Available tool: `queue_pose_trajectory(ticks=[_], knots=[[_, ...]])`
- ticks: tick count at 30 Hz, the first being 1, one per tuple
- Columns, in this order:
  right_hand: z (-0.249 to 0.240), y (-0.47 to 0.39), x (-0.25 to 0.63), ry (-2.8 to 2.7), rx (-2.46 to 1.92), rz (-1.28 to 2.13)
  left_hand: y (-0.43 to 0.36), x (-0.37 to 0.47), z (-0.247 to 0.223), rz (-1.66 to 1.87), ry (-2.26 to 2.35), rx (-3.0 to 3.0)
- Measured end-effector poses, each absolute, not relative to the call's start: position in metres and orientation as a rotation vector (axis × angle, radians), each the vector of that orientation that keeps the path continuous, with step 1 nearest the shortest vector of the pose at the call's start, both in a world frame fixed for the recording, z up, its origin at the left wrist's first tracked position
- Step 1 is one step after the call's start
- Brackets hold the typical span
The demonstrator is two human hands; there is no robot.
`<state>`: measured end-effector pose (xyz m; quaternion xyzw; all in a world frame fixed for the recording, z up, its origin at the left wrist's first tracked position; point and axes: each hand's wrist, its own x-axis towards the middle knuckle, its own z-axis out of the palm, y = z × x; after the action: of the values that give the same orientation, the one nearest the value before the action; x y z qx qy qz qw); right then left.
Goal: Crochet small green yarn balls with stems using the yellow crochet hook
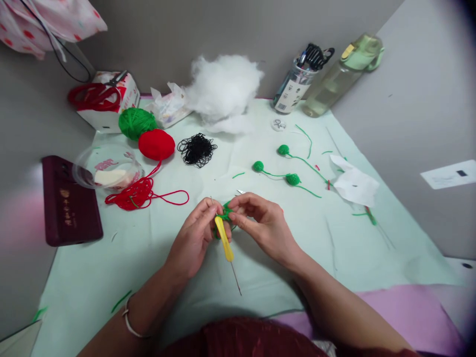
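Observation:
Both hands meet above the front middle of the table, fingers closed around a small green crochet piece (225, 213). My left hand (197, 233) pinches at the piece's left side, with a crochet hook (224, 240) at its thumb tip. The hook has a yellow handle, and its thin metal shaft points down toward my body. On the right edge of the green work, my right hand (264, 223) is pinched between thumb and fingers. Fingers hide part of the piece, and a green strand loops below it. A small pointed metal tip (240, 192) shows just beyond my right fingers.
At left are a dark red phone (72, 203), a clear tub (107, 166), red yarn (136, 193), a red ball (156, 144) and green yarn (137, 123). Behind lie black cord (197, 149) and white stuffing (226, 87). Green crocheted balls (292, 179) and a bottle (334, 84) stand right.

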<state>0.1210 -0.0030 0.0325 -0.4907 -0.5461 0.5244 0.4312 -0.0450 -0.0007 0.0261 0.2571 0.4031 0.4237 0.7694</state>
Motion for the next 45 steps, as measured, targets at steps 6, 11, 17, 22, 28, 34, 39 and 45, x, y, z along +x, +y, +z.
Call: queue_pose_trajectory(ticks=[6,11,17,22,28,34,39,45], knots=[[0.0248,-0.0061,0.1198,-1.627,-1.17,0.912,-0.0004,-0.0437,0.0243,0.978,0.946,0.556],[0.0234,-0.008,0.1205,-1.917,-1.046,0.353,-0.0018,-0.0432,0.0232,0.974,0.975,0.602],[0.0251,-0.0075,0.1198,-2.04,-0.932,0.161,-0.0012,-0.0461,0.0255,0.969,0.888,0.543],[0.0252,-0.0065,0.1206,-2.06,-0.904,0.318,0.0014,-0.0503,0.0242,0.94,0.88,0.527],[0.0297,-0.0057,0.123,-1.67,-1.164,0.825,-0.0003,-0.0513,0.0251,0.926,0.9,0.55],[0.0319,-0.0016,0.1224,-1.316,-1.192,1.467,-0.0006,-0.0494,0.0284,0.943,0.937,0.578],[0.0319,0.0001,0.1234,-1.178,-1.196,1.527,0.001,-0.0491,0.0261,0.977,0.915,0.54],[0.0321,-0.0002,0.124,-1.174,-1.231,1.504,0.0018,-0.0485,0.0267,1.001,0.878,0.486]])
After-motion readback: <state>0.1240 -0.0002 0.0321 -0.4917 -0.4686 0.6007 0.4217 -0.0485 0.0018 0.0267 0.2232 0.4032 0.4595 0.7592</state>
